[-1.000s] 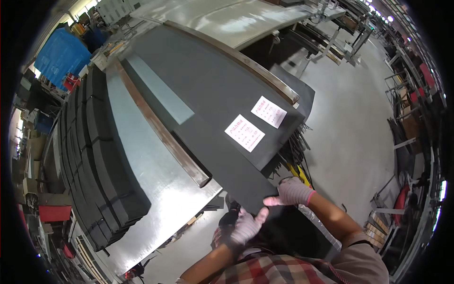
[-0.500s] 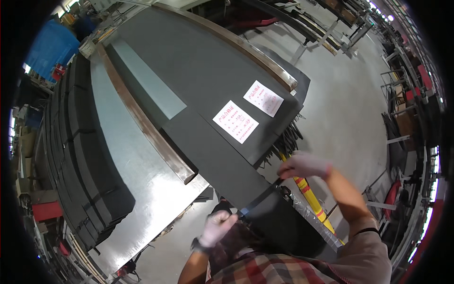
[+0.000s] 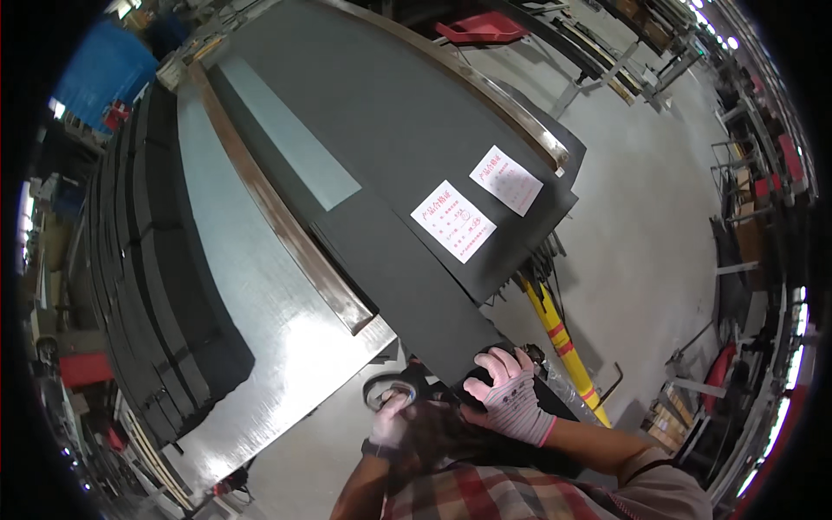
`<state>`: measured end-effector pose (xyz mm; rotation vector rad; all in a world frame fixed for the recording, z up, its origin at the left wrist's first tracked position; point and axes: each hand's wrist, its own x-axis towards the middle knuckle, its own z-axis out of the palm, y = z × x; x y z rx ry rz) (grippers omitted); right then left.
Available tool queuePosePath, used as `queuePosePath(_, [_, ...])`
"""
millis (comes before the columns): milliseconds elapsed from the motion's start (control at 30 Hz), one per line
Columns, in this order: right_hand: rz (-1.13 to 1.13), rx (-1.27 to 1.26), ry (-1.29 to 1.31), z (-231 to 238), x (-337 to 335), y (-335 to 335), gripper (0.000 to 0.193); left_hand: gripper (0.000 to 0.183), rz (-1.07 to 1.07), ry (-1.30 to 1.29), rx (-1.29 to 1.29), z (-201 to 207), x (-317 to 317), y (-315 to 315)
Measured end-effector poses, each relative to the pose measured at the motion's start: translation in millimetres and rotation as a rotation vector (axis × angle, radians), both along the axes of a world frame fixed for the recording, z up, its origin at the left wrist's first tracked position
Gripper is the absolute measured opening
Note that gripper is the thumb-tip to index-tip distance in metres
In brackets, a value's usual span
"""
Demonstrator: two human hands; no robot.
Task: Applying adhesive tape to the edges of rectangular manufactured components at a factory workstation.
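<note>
I have the dark strip (image 3: 407,269) jutting past the bench's (image 3: 277,373) near edge, long axis running far-left, my right hand (image 3: 504,400) nearer, curled at its end, grip unclear, my left hand (image 3: 390,421), apart, clasping a tape roll (image 3: 372,395).

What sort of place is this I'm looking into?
Probably a factory or workshop: a large metal table holds stacked dark strips, and a long dark sheet lies beside a metal rail.
</note>
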<state>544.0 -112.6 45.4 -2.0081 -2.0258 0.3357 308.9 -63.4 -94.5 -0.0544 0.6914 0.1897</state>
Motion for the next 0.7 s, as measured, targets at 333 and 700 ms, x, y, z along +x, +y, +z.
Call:
queuePosePath(333, [0.530, -0.414, 0.277, 80.5, 48.4, 51.5, 0.025, 0.054, -0.059, 0.863, 1.794, 76.2, 83.4, -16.0])
queuePosePath(700, [-0.272, -0.636, 0.176, -30.4, 135.4, 30.8, 0.034, 0.049, -0.071, 0.236, 0.790, 106.1, 87.0, 20.5])
